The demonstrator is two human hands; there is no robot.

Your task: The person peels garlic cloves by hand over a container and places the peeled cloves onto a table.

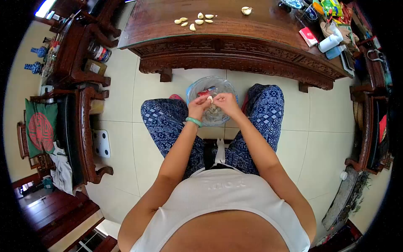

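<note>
Both hands meet over a lined waste bin (230, 86) on the floor between the knees. My left hand (198, 107), with a green bangle at its wrist, pinches a pale garlic clove (210, 99). The fingers of my right hand (226, 103) are pressed together at the clove's right side. Inside the bin lie a red packet (205, 91) and pale scraps, partly hidden by the hands. On the wooden table (252, 29) ahead, several garlic cloves (199, 21) lie loose, with a garlic bulb (246, 11) to their right.
The table's carved front edge (218, 45) runs just beyond the bin. At its right end are a white bottle (330, 42), a red and white box (308, 37) and colourful packets (331, 7). Wooden chairs stand on both sides. A white scale (101, 143) lies on the floor at left.
</note>
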